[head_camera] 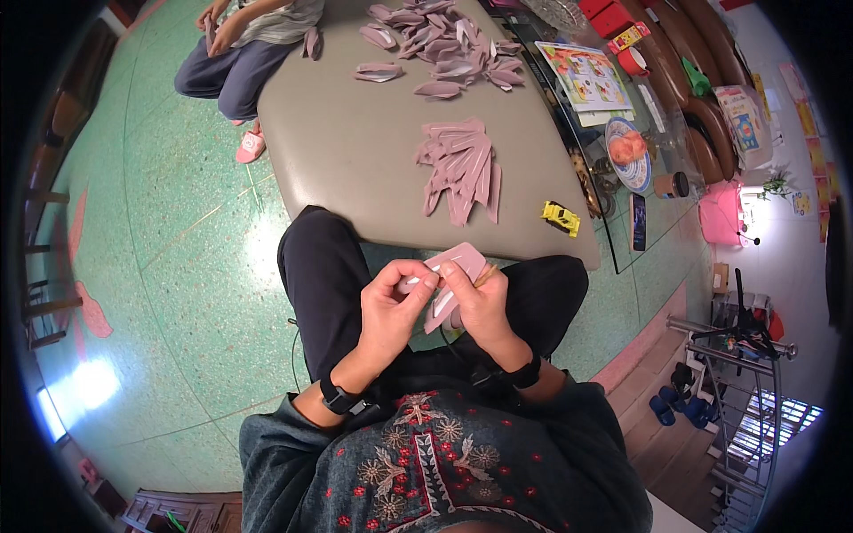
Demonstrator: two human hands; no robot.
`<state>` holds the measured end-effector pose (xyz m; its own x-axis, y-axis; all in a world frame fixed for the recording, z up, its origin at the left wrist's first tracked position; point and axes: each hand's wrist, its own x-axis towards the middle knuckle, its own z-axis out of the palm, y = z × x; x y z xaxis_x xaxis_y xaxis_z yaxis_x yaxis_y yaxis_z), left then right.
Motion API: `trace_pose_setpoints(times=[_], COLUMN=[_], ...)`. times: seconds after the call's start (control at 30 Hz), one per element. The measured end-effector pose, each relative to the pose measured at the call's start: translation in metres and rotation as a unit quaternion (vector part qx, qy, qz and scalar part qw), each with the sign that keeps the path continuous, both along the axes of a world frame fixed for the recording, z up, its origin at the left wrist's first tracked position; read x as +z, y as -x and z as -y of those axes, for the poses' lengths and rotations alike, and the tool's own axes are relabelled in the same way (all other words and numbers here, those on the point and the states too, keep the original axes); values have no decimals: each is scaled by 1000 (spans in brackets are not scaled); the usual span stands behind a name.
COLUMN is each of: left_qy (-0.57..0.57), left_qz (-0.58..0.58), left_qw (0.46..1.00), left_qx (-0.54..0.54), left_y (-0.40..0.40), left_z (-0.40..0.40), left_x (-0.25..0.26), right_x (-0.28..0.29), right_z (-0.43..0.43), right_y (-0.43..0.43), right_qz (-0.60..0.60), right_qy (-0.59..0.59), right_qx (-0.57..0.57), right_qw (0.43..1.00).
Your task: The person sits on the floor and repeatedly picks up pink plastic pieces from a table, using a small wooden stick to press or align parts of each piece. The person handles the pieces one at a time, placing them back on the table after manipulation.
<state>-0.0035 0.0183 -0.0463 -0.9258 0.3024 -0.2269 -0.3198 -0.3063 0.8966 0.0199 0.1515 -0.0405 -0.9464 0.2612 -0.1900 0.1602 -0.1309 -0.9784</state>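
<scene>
Above my lap, a dusty-pink flat piece [465, 257] of soft sheet material with white patches is pinched between both hands. My left hand [393, 310] grips its left part with thumb and forefinger. My right hand [485, 306] presses its thumb on the piece close to the left fingertips; part of the piece hangs below. A thin tan thing [490, 274], too small to identify, sticks out by the right fingers. Ahead on the padded grey-beige bench [333, 153] lies a fanned stack of flat pink pieces [460, 163]. Farther off is a heap of curled pink pieces [453, 50] showing white insides.
A yellow toy car [560, 218] sits at the bench's near right corner. The glass table [603, 220] on the right bears a plate [628, 170] with fruit, a phone [638, 222] and a jar [671, 185]. Another person [246, 46] sits at the far left, holding a similar piece.
</scene>
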Motion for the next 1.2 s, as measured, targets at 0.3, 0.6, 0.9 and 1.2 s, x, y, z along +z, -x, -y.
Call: trace_pose_setpoints(times=[0.3, 0.6, 0.9, 1.2], left_qy=[42, 36, -4, -5], left_qz=[-50, -63, -17, -25], left_qw=[995, 997, 1000, 999], left_qx=[79, 29, 5, 24], left_y=[-4, 1, 1, 3], left_z=[-12, -2, 5, 3], left_x=[6, 1, 0, 1], right_x=[-5, 3, 3, 5], right_z=[4, -12, -17, -16], right_y=[1, 6, 3, 6], right_qz=[-38, 47, 36, 11], right_qy=[-32, 107, 80, 53], right_qx=[-22, 79, 37, 46], right_qw=[999, 990, 995, 997])
